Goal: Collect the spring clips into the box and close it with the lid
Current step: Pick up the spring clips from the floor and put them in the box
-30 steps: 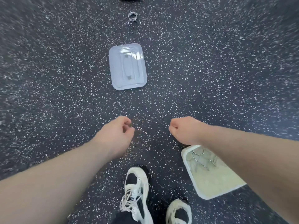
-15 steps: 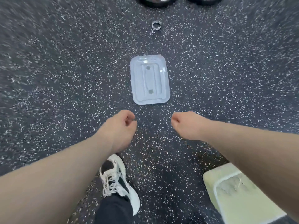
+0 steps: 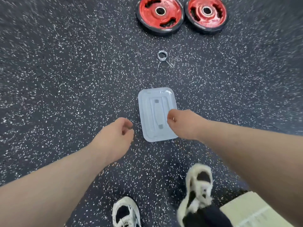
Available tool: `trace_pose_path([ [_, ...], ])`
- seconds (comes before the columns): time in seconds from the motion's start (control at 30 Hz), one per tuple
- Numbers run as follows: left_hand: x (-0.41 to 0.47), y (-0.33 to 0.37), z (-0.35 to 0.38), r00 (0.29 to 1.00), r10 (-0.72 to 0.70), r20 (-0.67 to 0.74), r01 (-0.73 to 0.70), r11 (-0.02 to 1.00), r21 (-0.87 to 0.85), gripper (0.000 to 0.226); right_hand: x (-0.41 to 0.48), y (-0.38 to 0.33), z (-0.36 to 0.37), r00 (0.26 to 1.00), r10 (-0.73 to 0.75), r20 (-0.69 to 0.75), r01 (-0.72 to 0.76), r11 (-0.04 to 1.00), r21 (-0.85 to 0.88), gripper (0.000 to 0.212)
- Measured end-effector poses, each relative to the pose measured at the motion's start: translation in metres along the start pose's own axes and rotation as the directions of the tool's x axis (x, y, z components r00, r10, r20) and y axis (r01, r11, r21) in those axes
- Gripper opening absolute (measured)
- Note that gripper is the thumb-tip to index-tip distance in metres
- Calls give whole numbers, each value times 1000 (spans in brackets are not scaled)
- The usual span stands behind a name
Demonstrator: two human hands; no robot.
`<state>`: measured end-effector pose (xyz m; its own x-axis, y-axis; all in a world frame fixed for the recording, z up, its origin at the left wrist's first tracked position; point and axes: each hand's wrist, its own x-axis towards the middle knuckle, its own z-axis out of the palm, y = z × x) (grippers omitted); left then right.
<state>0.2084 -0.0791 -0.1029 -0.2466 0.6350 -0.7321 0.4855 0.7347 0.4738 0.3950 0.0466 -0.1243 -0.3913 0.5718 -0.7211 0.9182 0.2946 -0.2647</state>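
While both hands are hanging empty above the floor (image 3: 65,95), the lid (image 3: 153,112) is lying flat on it with its long axis running away from the person, tilted slightly to the left at the far end. Its moulded handle strip is running along the same axis, down the middle.

Left hand (image 3: 114,136): curled loosely into a half-closed fist, gripping nothing, sitting just left of the lid's near corner and not touching it.

Right hand (image 3: 185,124): closed into a fist, gripping nothing, overlapping the lid's right edge in the view. Whether it is touching the lid cannot be told.

Clip (image 3: 163,58): lying on the floor beyond the lid's far end, well apart from both hands. Its coil is sitting at the far side and its two wire arms are pointing back toward the person, splayed apart.

Box (image 3: 255,212): showing only as a pale corner at the lower right edge, behind the right forearm, near the right shoe (image 3: 196,190). Its contents are not visible.

Left shoe (image 3: 125,212): standing near the bottom edge, well short of the lid.

Two red plates (image 3: 159,15) are lying side by side on the floor at the far end, past the clip.
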Motion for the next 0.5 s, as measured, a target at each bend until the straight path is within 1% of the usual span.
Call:
trace_pose_path([
  [0.13,28,2,-13,1000,-3,-6,3,1000,-9,29,40,-2,-19,999,36,-40,-37,999,-16,26],
  [0.27,62,-3,-25,997,-62,-36,60,996,-63,29,103,5,-33,994,81,-77,-87,993,-77,23],
  [0.4,99,-1,-26,987,-124,-101,113,988,-107,28,182,13,-57,991,47,-121,-59,993,-99,22],
  [0.5,134,12,-14,973,-200,-117,182,972,-149,26,237,30,-74,989,33,-145,-50,992,-116,21],
])
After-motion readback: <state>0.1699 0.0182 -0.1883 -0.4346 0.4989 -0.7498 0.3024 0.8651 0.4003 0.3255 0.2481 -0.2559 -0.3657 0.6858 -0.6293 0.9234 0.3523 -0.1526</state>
